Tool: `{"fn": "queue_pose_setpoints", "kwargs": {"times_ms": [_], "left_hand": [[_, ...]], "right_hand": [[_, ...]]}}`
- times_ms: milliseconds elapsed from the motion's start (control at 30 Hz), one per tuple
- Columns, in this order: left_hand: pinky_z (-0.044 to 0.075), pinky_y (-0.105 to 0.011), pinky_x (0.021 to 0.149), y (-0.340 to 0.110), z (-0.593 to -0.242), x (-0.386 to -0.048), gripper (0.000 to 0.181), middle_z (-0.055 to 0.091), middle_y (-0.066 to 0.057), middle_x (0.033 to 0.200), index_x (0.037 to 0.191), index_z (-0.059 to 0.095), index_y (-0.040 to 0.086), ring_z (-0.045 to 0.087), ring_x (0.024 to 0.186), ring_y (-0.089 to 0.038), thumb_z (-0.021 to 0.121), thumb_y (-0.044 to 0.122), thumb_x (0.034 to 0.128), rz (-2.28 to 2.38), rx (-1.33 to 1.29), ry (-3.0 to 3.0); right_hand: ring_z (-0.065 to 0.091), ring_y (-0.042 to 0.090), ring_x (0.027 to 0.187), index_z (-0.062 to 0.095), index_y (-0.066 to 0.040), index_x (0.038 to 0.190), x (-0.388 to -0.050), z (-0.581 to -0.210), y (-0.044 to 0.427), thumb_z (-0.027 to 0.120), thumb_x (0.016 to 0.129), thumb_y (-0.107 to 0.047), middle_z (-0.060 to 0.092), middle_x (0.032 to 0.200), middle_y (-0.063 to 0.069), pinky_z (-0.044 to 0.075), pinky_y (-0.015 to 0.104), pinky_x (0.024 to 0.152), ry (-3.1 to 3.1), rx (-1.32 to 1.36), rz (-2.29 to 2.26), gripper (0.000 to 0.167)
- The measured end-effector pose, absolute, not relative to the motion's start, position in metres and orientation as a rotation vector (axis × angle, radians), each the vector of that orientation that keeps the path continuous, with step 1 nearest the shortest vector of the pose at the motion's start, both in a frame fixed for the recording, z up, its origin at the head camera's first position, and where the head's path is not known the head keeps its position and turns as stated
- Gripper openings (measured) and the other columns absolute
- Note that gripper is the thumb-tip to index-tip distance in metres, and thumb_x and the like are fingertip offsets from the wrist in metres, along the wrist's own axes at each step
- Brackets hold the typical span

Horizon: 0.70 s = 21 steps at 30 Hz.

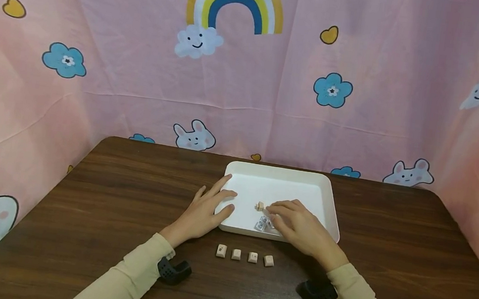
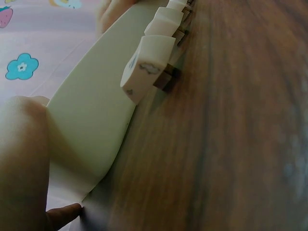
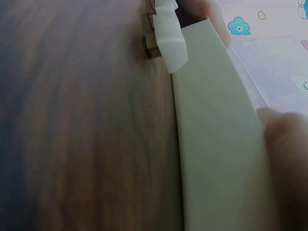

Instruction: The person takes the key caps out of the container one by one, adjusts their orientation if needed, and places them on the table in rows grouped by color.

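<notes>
A white tray (image 1: pixel 281 173) lies on the table with a beige keycap (image 1: pixel 260 206) and a few small clear-and-white pieces (image 1: pixel 262 223) in it. My left hand (image 1: pixel 202 215) rests at the tray's left wall, fingers spread over the rim. Over the tray's right part hangs my right hand (image 1: pixel 303 227), fingers loosely bent, its fingertips close beside the keycap and the clear pieces. Nothing shows in its grip, though it partly hides the pieces under it. In front of the tray stands a row of several beige keycaps (image 1: pixel 236 254); dark bases show under them in the left wrist view.
The dark wooden table (image 1: pixel 137 182) extends on both sides of the tray. Behind it hangs a pink curtain (image 1: pixel 247 85) printed with rainbows and rabbits. Black wrist cameras (image 1: pixel 173 271) sit on both wrists, near the table surface.
</notes>
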<state>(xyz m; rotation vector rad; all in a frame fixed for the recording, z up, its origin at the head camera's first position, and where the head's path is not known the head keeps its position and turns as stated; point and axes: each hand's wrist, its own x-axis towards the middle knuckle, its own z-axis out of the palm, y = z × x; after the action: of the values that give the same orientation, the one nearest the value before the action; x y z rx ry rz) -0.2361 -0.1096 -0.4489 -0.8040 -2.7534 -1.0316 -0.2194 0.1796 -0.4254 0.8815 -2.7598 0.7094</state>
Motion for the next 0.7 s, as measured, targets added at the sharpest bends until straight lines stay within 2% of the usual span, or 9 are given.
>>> {"fn": "queue_pose_setpoints", "kwargs": {"times_ms": [100,167,267,333,700], "left_hand": [[0.010,-0.075,0.117,-0.1094,-0.4501,-0.2373,0.039,0.019,-0.004,0.171,0.139,0.060,0.014,0.043,0.146,-0.031,0.053,0.034,0.1070,-1.032,-0.807,-2.742],[0.010,-0.075,0.117,-0.1094,-0.4507,-0.2378,0.038,0.019,-0.004,0.171,0.139,0.060,0.014,0.043,0.146,-0.031,0.052,0.034,0.1072,-1.032,-0.809,-2.735],[0.010,-0.075,0.117,-0.1094,-0.4517,-0.2382,0.038,0.019,-0.004,0.171,0.138,0.060,0.014,0.044,0.146,-0.030,0.052,0.034,0.1075,-1.034,-0.811,-2.733],[0.010,-0.075,0.117,-0.1094,-0.4518,-0.2380,0.038,0.020,-0.004,0.171,0.138,0.060,0.014,0.044,0.146,-0.030,0.051,0.034,0.1076,-1.038,-0.813,-2.735],[0.011,-0.075,0.117,-0.1093,-0.4503,-0.2366,0.038,0.020,-0.004,0.171,0.139,0.060,0.014,0.044,0.146,-0.030,0.052,0.035,0.1073,-1.026,-0.809,-2.740]], "right_hand": [[0.066,0.022,0.110,0.077,-0.010,0.116,-0.2211,-0.4273,0.1793,0.066,0.099,-0.023,0.072,0.119,0.006,0.054,0.043,0.096,-2.710,0.860,0.756,0.024],[0.069,0.018,0.096,0.078,-0.008,0.111,-0.2223,-0.4286,0.1794,0.069,0.096,-0.018,0.073,0.111,0.006,0.058,0.038,0.085,-2.681,0.847,0.826,0.019],[0.065,0.009,0.079,0.078,-0.008,0.106,-0.2231,-0.4303,0.1807,0.073,0.092,-0.012,0.072,0.102,0.003,0.056,0.028,0.070,-2.668,0.829,0.937,0.015],[0.062,0.006,0.074,0.079,-0.010,0.105,-0.2230,-0.4311,0.1819,0.075,0.090,-0.010,0.071,0.098,0.002,0.054,0.025,0.065,-2.669,0.822,0.984,0.015],[0.070,0.010,0.078,0.078,-0.013,0.094,-0.2190,-0.4296,0.1817,0.081,0.086,-0.012,0.074,0.090,-0.001,0.059,0.026,0.072,-2.715,0.700,1.096,0.009]]}}
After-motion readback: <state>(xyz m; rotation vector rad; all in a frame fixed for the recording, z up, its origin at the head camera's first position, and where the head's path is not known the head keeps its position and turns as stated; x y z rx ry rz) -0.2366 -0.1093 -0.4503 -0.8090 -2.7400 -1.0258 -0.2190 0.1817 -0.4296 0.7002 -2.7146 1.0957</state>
